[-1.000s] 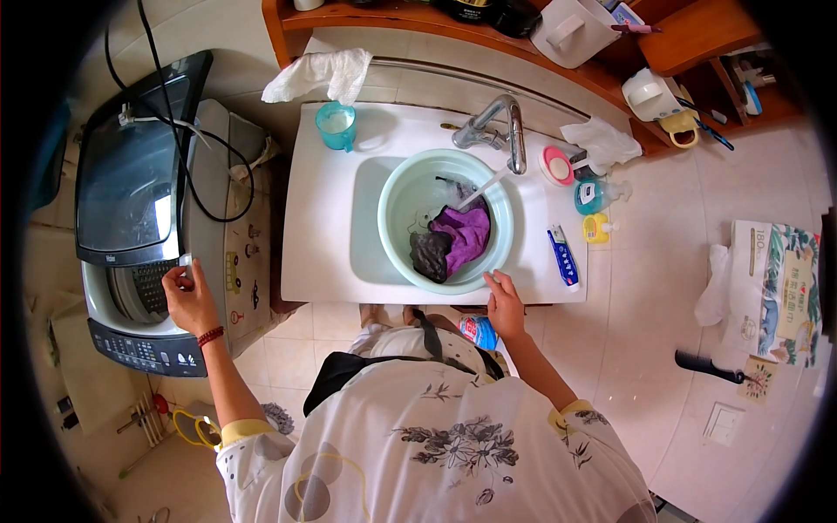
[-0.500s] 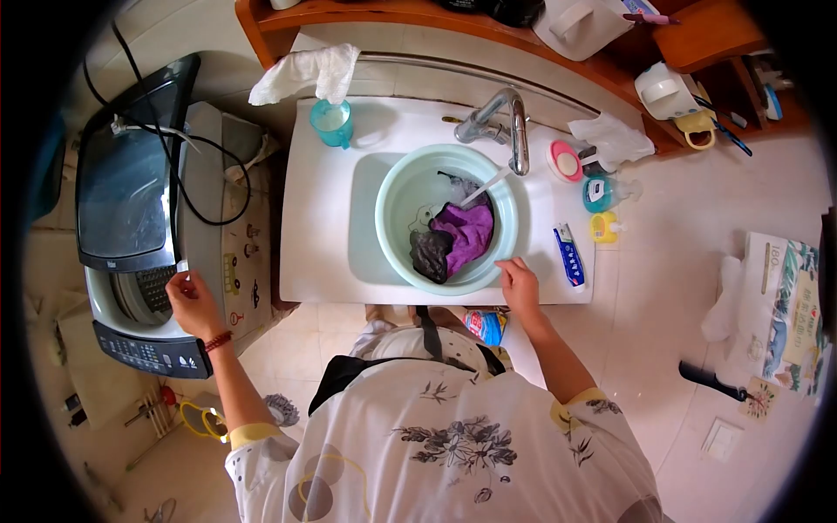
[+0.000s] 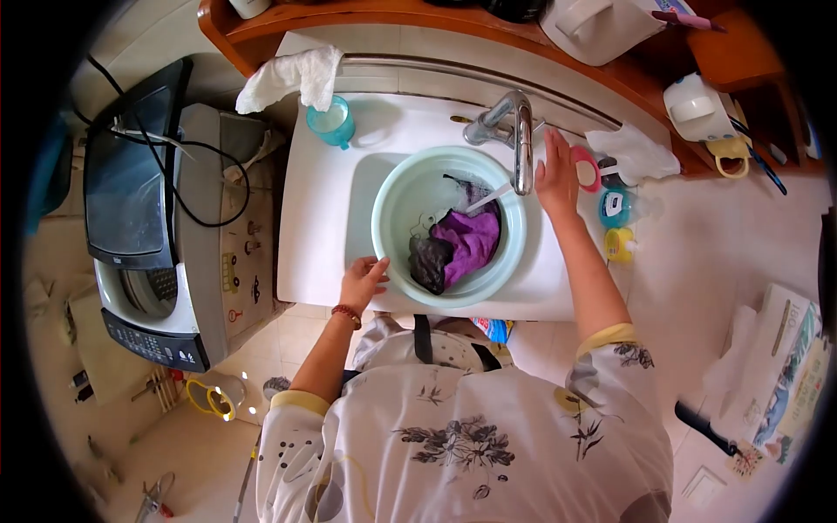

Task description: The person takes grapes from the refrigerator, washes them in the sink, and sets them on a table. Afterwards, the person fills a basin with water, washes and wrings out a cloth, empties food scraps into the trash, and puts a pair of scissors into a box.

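Observation:
A pale green basin sits in the sink, holding water with a purple and black cloth in it. Water runs into it from the chrome faucet. My left hand is at the basin's lower left rim, fingers loosely apart; whether they touch the rim I cannot tell. Beside the faucet, on its right, my right hand is raised with fingers stretched out, holding nothing. A pink soap dish lies just right of that hand.
A washing machine with its lid raised stands left of the counter. On the counter are a teal cup, a blue pump bottle and a yellow bottle. A wooden shelf runs along the back.
My left hand has moved right, from the washing machine to the basin's rim. My right hand has left the basin's lower right side and gone up beside the faucet, its fingers now stretched out.

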`<state>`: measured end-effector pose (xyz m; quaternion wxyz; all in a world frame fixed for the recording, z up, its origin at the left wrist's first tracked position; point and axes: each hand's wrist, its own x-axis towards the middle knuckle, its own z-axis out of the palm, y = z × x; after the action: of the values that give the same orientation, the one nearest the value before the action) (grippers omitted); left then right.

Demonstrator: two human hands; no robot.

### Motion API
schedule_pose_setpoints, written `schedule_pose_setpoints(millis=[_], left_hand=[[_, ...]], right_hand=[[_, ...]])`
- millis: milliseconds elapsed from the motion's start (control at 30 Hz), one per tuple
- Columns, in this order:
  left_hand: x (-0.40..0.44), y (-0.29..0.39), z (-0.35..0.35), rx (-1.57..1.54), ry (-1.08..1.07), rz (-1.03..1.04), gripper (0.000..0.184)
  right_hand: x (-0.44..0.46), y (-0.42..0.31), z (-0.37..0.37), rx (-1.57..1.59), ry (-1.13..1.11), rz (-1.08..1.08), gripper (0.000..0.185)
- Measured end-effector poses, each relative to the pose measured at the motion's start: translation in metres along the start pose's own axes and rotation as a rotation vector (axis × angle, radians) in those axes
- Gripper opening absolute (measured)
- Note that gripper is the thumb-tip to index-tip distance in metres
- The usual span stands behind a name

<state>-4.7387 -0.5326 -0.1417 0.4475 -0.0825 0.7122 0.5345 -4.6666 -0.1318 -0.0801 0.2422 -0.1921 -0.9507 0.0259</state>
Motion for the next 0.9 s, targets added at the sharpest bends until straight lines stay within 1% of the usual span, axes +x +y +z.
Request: schedule_pose_setpoints(millis=[33,100,200,333,400,533,567,667,767,867,900], left_hand=[[0.001,-0.002,0.004,-0.049,-0.025,-0.061,0.065],[0.001,-0.003,0.006,-0.029,-0.014,-0.054,0.068],[0.002,-0.003,0.007,-0.027,-0.018,-0.052,0.073],[0.001,0.008,0.012,-0.028,0.004,-0.097,0.075],[0.005,0.007,0.02,-0.049,-0.007,-0.113,0.071],[0.019,-0.003,0.038,-0.062,-0.073,-0.172,0.062],[0.025,-0.009,0.042,-0.092,-0.024,-0.175,0.05],[0.031,-0.016,0.039,-0.191,-0.062,-0.148,0.038],[0.027,-0.009,0.04,-0.178,-0.014,-0.199,0.032],[0.023,-0.014,0.043,-0.138,0.023,-0.15,0.032],[0.021,-0.015,0.044,-0.182,0.005,-0.177,0.031]], right_hand=[[0.012,0.004,0.002,-0.006,-0.029,-0.006,0.051],[0.029,0.012,0.008,-0.02,-0.086,-0.019,0.052],[0.027,0.025,0.022,-0.051,-0.13,-0.071,0.052],[0.022,0.029,0.024,-0.041,-0.121,-0.064,0.051],[0.023,0.027,0.026,-0.047,-0.122,-0.059,0.052],[0.023,0.021,0.023,-0.035,-0.2,0.026,0.058],[0.023,0.02,0.021,-0.034,-0.206,0.04,0.058],[0.022,0.021,0.023,-0.04,-0.2,0.037,0.06],[0.022,0.02,0.022,-0.037,-0.225,0.051,0.061],[0.022,0.022,0.023,-0.025,-0.218,0.054,0.061],[0.022,0.021,0.022,-0.019,-0.208,0.049,0.06]])
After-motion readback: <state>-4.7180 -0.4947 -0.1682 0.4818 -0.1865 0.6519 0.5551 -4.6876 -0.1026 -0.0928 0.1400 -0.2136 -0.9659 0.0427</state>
